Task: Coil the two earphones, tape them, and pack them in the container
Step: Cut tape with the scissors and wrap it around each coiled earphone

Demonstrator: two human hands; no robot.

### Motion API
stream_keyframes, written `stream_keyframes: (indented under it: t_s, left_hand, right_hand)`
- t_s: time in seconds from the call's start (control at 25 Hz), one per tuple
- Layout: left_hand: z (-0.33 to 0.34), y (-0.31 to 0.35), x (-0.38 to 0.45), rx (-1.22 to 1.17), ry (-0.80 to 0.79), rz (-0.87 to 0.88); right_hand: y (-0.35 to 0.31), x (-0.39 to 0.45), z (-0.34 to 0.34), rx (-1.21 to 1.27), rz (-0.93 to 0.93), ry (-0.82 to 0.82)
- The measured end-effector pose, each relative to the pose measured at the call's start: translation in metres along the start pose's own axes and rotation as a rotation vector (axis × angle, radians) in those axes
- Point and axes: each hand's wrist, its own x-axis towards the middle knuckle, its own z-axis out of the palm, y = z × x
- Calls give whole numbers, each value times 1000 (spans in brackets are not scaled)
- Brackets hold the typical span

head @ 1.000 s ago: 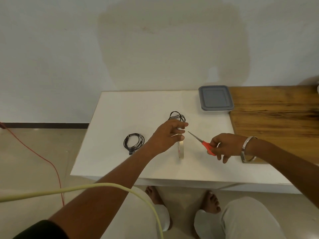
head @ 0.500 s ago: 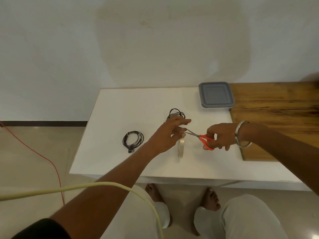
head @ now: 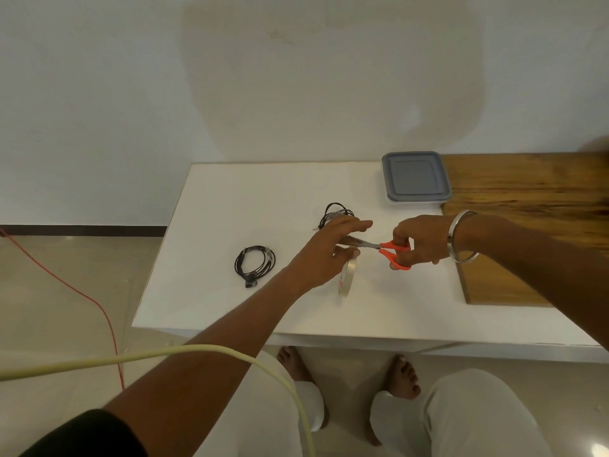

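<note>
Orange-handled scissors (head: 385, 250) sit in the right hand (head: 420, 239), whose fingers curl through the loops while the metal blades point left toward the left hand (head: 324, 255). That left hand reaches over the tape roll (head: 346, 278), which stands on edge on the white table (head: 230, 199); its upper fingers lie straight, pointing right, and its thumb and lower fingers seem to pinch something at the top of the roll, though a pulled strip of tape cannot be made out. The blade tips meet the left fingers just above the roll. A metal bangle (head: 461, 237) circles the right wrist. Just beyond the left fingertips lies one coiled black earphone (head: 336, 212); a second coiled earphone (head: 253, 265) rests to the left, well apart from the hands. At the far right of the table stands the container (head: 416, 178) with its grey lid on, beside a wooden surface (head: 534, 206). A pale cable (head: 197, 352) crosses the near left.
</note>
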Motion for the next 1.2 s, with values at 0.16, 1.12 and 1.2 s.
stream_keyframes:
  t_s: [0.16,1.12,1.2]
  left_hand:
    - [3,0,0,-43,13,-7]
    - [-2,4,6,9,63,3]
    - [-2,2,7,19,60,4]
  right_hand:
    - [0,0,-3,-8,-16,24]
    - [-5,5,-8,-91,-66,176]
    - [-5,5,-8,-103,-75,180]
